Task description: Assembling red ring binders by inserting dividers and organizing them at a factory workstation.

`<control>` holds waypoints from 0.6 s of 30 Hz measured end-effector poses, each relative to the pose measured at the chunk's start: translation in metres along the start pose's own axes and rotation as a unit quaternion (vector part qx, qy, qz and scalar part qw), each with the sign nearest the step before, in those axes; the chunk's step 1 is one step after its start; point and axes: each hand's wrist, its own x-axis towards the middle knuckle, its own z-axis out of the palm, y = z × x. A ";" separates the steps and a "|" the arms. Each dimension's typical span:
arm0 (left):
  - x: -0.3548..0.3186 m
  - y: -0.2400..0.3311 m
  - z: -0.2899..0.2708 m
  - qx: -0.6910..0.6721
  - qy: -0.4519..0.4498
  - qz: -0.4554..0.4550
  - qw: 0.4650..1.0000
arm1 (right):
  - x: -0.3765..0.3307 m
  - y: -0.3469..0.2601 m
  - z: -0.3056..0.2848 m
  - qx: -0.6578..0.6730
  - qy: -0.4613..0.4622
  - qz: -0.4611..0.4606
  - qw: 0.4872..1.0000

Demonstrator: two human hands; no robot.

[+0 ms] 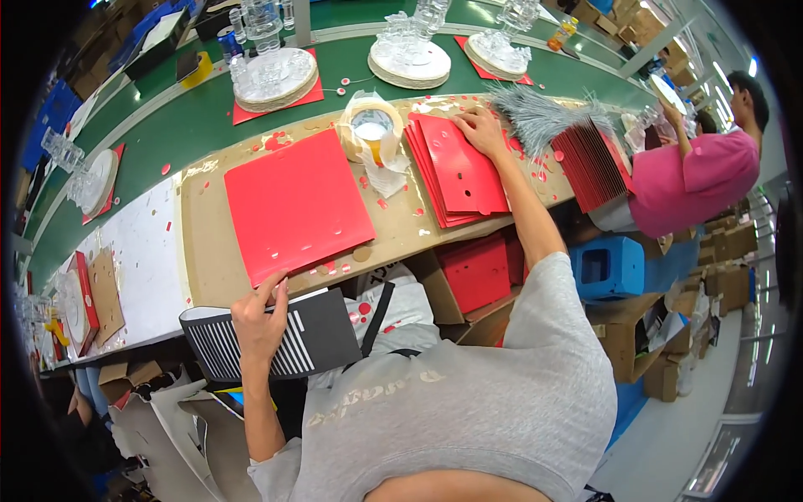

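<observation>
A large square red cardboard sheet (297, 205) lies flat on the brown cardboard-covered bench before me. At its near edge, the thumb and fingers of my left hand (261, 320) are pinched together on the rim. To the right sits a fanned stack of smaller red cardboard pieces (460, 171), the top one with two dark holes. My right hand (481, 132) grips the far edge of that stack's top piece, fingers curled over it. Between the two stands a roll of tape (370, 125) with crumpled clear film. Below my left hand, a black-and-white striped sheet (322, 335) leans by my lap.
Silvery wire ties (548, 117) and a row of upright dark red boards (590, 167) are at the right. Round white discs (410, 63) with clear parts stand on the green conveyor (343, 79). A person in pink (694, 184) works at right, near a blue stool (606, 268).
</observation>
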 end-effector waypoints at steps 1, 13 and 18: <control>0.000 0.001 -0.001 0.004 0.003 -0.003 1.000 | -0.001 -0.001 -0.002 -0.040 0.029 -0.018 0.999; 0.048 0.014 -0.004 0.020 0.023 -0.131 0.991 | -0.110 -0.322 -0.062 0.332 -0.108 -0.343 0.872; 0.051 0.020 -0.004 -0.028 0.075 -0.146 0.986 | -0.165 -0.345 -0.036 0.320 -0.117 -0.335 0.878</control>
